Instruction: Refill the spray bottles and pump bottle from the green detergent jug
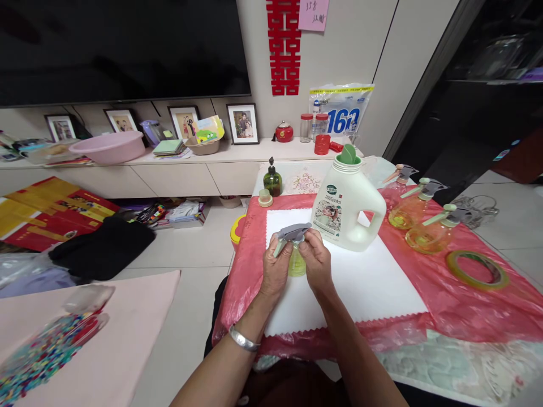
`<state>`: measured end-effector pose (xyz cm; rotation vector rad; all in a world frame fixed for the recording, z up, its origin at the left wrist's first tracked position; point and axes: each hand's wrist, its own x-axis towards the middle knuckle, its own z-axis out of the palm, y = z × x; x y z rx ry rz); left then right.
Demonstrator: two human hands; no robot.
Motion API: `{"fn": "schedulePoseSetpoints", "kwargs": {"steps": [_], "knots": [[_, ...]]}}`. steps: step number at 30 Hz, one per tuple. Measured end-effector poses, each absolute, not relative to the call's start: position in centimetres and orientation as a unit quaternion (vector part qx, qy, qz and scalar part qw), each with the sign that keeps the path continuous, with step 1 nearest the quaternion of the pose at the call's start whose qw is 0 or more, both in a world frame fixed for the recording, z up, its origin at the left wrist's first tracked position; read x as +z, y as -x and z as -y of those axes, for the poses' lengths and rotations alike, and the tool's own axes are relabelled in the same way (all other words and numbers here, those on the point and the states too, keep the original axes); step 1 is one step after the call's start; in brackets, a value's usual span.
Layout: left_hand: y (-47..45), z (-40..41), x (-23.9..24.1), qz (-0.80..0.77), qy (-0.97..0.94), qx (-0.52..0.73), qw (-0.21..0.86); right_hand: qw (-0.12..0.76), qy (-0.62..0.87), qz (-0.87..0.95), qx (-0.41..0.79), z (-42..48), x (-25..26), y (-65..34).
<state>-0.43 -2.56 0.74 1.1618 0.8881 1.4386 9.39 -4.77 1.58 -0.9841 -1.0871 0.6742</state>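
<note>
Both my hands are closed around the neck of a small spray bottle [297,264] with pale yellow-green liquid and a grey trigger head [293,230]. My left hand [275,264] grips it by the trigger side. On the other side of the neck, the fingers of my right hand [316,259] press in. The bottle is over a white scalloped sheet [373,288]; whether its base touches the sheet is hidden. Just behind stands a large white detergent jug [350,206] with its mouth uncapped and a green spout showing.
Several trigger spray bottles [432,234] stand at the right, near a roll of tape [477,270]. A dark green pump bottle [272,182] and a small translucent cap [265,198] are at the back left. Red plastic sheeting [248,254] covers the table. Colourful beads [46,350] lie on another surface at left.
</note>
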Motion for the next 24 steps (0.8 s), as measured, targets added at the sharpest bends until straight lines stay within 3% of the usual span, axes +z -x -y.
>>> {"fn": "schedulePoseSetpoints", "kwargs": {"steps": [6,24], "knots": [[0.24,2.58,1.07,-0.335,-0.426,0.620,0.567,0.700,0.431,0.470,0.320,4.56,1.27,-9.20],[0.22,2.43,0.90,-0.315,-0.430,0.621,0.575,0.688,0.428,0.479,0.338,4.59,1.41,-9.19]]}}
